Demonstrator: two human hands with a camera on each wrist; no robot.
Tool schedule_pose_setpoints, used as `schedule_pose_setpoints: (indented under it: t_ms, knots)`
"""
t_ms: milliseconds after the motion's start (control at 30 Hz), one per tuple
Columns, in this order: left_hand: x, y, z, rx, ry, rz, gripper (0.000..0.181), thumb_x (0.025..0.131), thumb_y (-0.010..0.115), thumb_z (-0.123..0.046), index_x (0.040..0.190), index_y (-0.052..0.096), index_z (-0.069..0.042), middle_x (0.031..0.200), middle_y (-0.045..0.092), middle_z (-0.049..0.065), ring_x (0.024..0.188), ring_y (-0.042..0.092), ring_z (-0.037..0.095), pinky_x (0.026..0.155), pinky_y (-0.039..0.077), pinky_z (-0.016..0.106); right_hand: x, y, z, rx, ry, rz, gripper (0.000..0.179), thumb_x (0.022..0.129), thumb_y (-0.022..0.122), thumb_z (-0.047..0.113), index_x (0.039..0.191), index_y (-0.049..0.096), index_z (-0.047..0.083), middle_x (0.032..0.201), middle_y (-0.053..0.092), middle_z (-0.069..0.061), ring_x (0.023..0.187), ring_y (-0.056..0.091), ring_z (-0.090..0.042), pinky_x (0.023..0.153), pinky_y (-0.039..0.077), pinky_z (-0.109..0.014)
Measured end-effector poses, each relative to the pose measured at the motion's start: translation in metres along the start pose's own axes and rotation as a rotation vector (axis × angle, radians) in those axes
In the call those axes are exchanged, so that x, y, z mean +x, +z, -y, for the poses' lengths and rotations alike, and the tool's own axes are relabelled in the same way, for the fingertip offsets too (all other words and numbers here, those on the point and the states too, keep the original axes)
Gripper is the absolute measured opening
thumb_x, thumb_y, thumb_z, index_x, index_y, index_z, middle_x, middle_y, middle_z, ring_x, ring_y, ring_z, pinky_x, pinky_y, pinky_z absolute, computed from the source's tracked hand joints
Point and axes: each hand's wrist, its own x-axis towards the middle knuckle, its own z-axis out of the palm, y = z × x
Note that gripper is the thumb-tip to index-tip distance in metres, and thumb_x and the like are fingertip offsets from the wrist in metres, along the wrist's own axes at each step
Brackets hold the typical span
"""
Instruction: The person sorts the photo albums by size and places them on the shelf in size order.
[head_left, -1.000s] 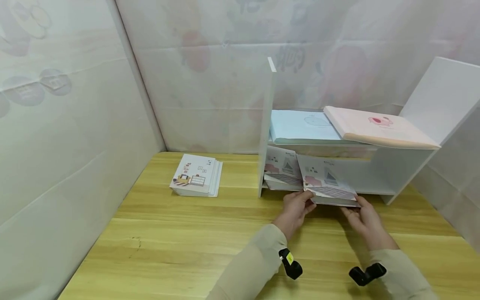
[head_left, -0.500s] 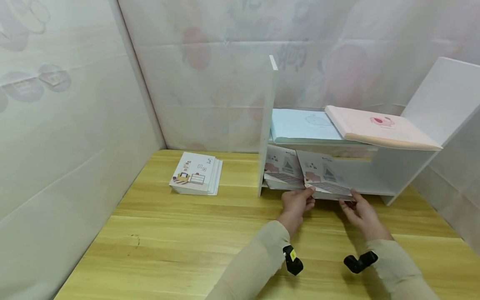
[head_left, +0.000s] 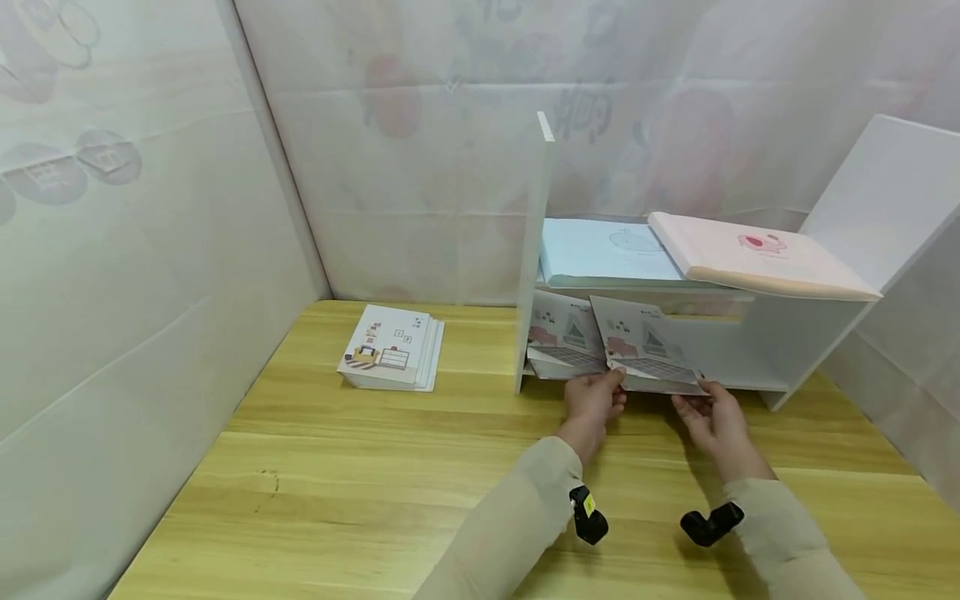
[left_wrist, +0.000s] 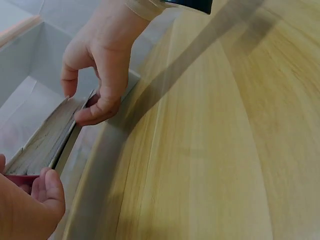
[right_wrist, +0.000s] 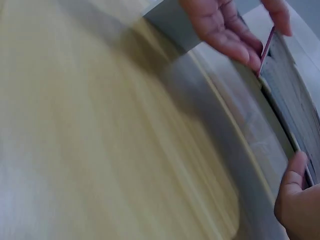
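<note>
Both hands hold a book (head_left: 641, 342) with a printed pink and grey cover, partly inside the lower level of a white desktop bookshelf (head_left: 806, 337). My left hand (head_left: 591, 408) pinches its near left corner, beside the red strip (left_wrist: 22, 178) at that end. The near right corner is gripped by my right hand (head_left: 718, 425), thumb below and fingers above. In the wrist views the page edges (right_wrist: 295, 90) face me between the two hands. A matching book (head_left: 566, 337) leans in the shelf just left of it, their edges overlapping in the head view.
On the upper shelf lie a light blue book (head_left: 607, 250) and a pink book (head_left: 761, 250) overlapping it. A small stack of books (head_left: 386, 350) sits at the back left of the wooden table (head_left: 337, 492). Fabric walls (head_left: 420, 167) enclose the back and sides.
Both hands have moved away from me, taking the held book deeper into the shelf. The right hand has also shifted slightly left. The other books stay where they were.
</note>
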Motion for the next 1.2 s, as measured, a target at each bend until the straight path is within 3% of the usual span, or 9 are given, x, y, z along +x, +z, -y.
schedule_pose_setpoints:
  t_ms: [133,300,467,533,700,767,933,1200]
  knots:
    - [-0.002,-0.002,-0.001,0.039,0.017,0.015,0.013,0.08,0.072,-0.011,0.078,0.061,-0.004,0.072,0.061,0.01,0.054,0.054,0.013,0.054,0.052,0.028,-0.009,-0.003,0.0,-0.121,0.006,0.048,0.015,0.099,0.042,0.02,0.109,0.032,0.013,0.093,0.043,-0.012,0.08,0.055,-0.027,0.08,0.05,-0.033]
    - [-0.002,-0.009,-0.005,0.139,0.015,0.051,0.01,0.081,0.07,-0.006,0.082,0.06,-0.005,0.073,0.06,0.007,0.059,0.057,0.016,0.065,0.054,0.039,-0.019,-0.003,-0.003,-0.341,-0.012,0.112,0.013,0.099,0.04,0.018,0.1,0.045,0.006,0.087,0.055,-0.015,0.08,0.06,-0.027,0.079,0.051,-0.033]
    - [-0.006,-0.019,-0.009,0.262,-0.003,0.145,0.012,0.082,0.067,-0.002,0.091,0.059,-0.003,0.08,0.058,0.007,0.073,0.063,0.026,0.072,0.053,0.042,-0.025,-0.001,-0.008,-0.742,-0.074,0.154,0.014,0.098,0.044,0.015,0.102,0.048,0.002,0.085,0.062,-0.007,0.077,0.062,-0.018,0.072,0.053,-0.03]
    - [-0.008,-0.022,-0.011,0.32,-0.016,0.191,0.015,0.081,0.067,-0.002,0.093,0.058,-0.002,0.081,0.058,0.007,0.076,0.063,0.028,0.073,0.053,0.042,-0.029,0.001,-0.011,-0.949,-0.117,0.156,0.025,0.099,0.043,0.016,0.114,0.043,-0.004,0.089,0.062,-0.005,0.078,0.062,-0.015,0.07,0.053,-0.03]
    - [-0.011,-0.031,-0.016,0.467,-0.025,0.287,0.018,0.082,0.069,-0.005,0.097,0.06,-0.002,0.082,0.058,0.007,0.082,0.061,0.032,0.075,0.051,0.047,-0.04,0.012,-0.017,-1.441,-0.216,0.156,0.052,0.099,0.043,0.021,0.131,0.027,-0.017,0.11,0.055,-0.024,0.09,0.061,-0.022,0.075,0.051,-0.037]
    - [-0.012,-0.034,-0.018,0.528,-0.016,0.319,0.018,0.082,0.071,-0.008,0.097,0.061,-0.005,0.083,0.057,0.005,0.085,0.06,0.033,0.075,0.05,0.048,-0.045,0.016,-0.019,-1.576,-0.243,0.186,0.053,0.098,0.046,0.021,0.13,0.029,-0.018,0.113,0.052,-0.029,0.092,0.06,-0.03,0.076,0.05,-0.041]
    - [-0.017,-0.045,-0.026,0.688,0.017,0.411,0.018,0.081,0.072,-0.014,0.097,0.064,-0.012,0.089,0.057,-0.002,0.082,0.059,0.025,0.074,0.05,0.044,-0.056,0.026,-0.023,-1.81,-0.269,0.28,0.058,0.095,0.053,0.025,0.13,0.032,-0.016,0.107,0.055,-0.027,0.094,0.057,-0.038,0.074,0.049,-0.048]
    - [-0.017,-0.067,-0.039,0.926,0.108,0.548,0.022,0.083,0.071,-0.02,0.104,0.067,-0.014,0.092,0.058,-0.005,0.076,0.055,0.012,0.067,0.049,0.032,-0.068,0.038,-0.035,-2.072,-0.316,0.338,0.064,0.092,0.058,0.032,0.13,0.038,-0.015,0.117,0.046,-0.041,0.101,0.049,-0.053,0.074,0.047,-0.057]
